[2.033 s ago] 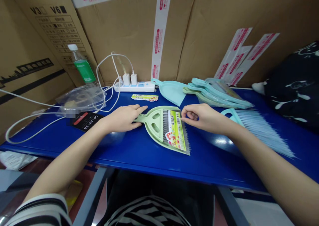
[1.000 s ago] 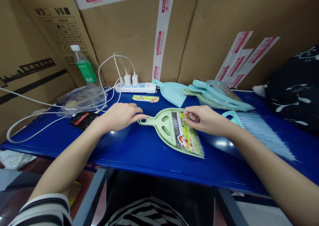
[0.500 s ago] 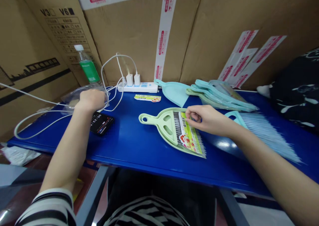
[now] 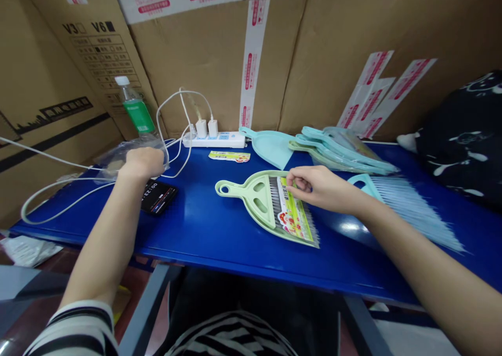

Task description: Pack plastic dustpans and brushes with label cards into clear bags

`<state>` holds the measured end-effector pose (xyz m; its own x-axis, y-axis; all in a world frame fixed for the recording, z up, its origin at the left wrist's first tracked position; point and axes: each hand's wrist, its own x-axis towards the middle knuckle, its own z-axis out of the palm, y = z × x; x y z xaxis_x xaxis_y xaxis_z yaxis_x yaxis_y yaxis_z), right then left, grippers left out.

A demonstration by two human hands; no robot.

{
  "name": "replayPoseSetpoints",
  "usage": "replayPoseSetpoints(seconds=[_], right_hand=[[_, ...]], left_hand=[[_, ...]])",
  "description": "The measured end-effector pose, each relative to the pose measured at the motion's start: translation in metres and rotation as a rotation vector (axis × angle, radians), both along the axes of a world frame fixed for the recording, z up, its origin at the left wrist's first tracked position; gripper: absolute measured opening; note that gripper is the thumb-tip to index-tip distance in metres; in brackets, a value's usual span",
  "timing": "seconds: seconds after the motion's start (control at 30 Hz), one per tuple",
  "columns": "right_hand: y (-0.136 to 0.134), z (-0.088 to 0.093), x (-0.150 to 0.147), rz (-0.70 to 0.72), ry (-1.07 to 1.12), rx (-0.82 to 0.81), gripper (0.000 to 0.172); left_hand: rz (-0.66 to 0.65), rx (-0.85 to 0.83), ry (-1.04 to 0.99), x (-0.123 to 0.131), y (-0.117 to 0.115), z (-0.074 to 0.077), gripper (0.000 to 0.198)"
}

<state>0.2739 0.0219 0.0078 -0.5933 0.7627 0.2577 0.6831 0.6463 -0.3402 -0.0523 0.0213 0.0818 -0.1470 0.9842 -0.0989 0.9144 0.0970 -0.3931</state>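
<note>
My right hand [image 4: 316, 184] sits on a pale green plastic dustpan [image 4: 251, 199], its curled fingers pinching the yellow-green label card [image 4: 294, 209] on a grey-bristled brush lying in the pan. My left hand [image 4: 143, 162] rests far to the left on a clear plastic bag [image 4: 117, 162], fingers folded down into it. The bag is crumpled, with something tan inside. Part of the brush is hidden under the label and my right fingers.
A phone [image 4: 158, 196] lies on the blue table [image 4: 196, 241] by the bag. Behind stand a power strip [image 4: 214, 140] with white chargers and cables, and a water bottle [image 4: 135, 107]. Right: a light blue dustpan [image 4: 272, 147], stacked dustpans [image 4: 341, 154], a light blue broom [image 4: 403, 204].
My left hand has left the dustpan handle and moved left onto the plastic bag, uncovering the phone. My right hand stays at the label, and the dustpan has turned slightly.
</note>
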Motion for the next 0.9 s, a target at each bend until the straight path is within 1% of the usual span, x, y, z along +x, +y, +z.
replayPoseSetpoints(seconds=[0.17,0.27,0.37,0.47,0.63,0.83,0.9], right_hand=[[0.0,-0.001,0.0,0.003,-0.006,-0.001,0.015],[0.0,-0.001,0.0,0.01,-0.004,0.003,0.017],[0.0,-0.002,0.0,0.013,0.001,0.011,0.019],[0.001,-0.002,0.0,0.007,-0.001,0.008,0.02],[0.002,-0.003,0.0,0.014,0.001,-0.002,0.019],[0.002,-0.002,0.0,0.014,0.009,0.007,0.018],[0.002,-0.003,0.0,0.013,0.007,0.006,0.018]], left_hand=[[-0.008,0.093,-0.008,0.006,-0.001,-0.002,0.036],[0.003,0.186,-0.027,0.009,-0.001,-0.003,0.036],[-0.016,0.27,-0.037,0.011,-0.002,-0.004,0.036],[-0.073,0.319,-0.024,0.014,-0.001,-0.006,0.038],[-0.206,0.291,-0.047,0.024,-0.001,-0.014,0.037],[-0.256,0.446,-0.117,0.039,-0.008,-0.019,0.038],[-0.321,0.431,-0.116,0.043,-0.01,-0.021,0.036]])
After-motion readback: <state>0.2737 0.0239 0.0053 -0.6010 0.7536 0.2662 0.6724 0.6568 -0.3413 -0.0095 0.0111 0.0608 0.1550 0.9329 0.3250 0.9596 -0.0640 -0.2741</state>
